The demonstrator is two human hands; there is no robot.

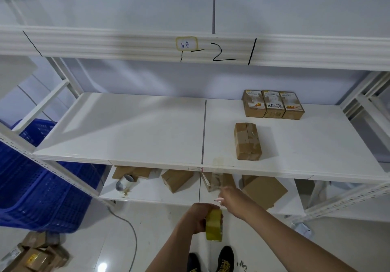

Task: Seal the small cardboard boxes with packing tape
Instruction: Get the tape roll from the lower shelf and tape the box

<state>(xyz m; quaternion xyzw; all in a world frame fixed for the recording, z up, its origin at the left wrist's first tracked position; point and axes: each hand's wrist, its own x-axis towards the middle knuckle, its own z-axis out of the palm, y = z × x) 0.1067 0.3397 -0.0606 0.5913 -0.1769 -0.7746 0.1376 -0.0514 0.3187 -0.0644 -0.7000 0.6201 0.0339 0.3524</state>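
Observation:
My left hand [197,216] grips a yellowish roll of packing tape [214,225] low in front of the shelf. My right hand [231,197] pinches a pulled-out strip of clear tape [217,178] whose top end is stuck on the middle shelf's front edge. A small cardboard box [247,141] lies on the white middle shelf [130,132], its top seam showing. Three labelled boxes [272,107] stand side by side at the back right of that shelf.
On the lower shelf [147,195] lie another tape roll [124,184] and several cardboard boxes [177,179]. Blue plastic crates [42,187] are stacked at the left. More boxes [38,257] sit on the floor at the bottom left, beside a cable [130,229].

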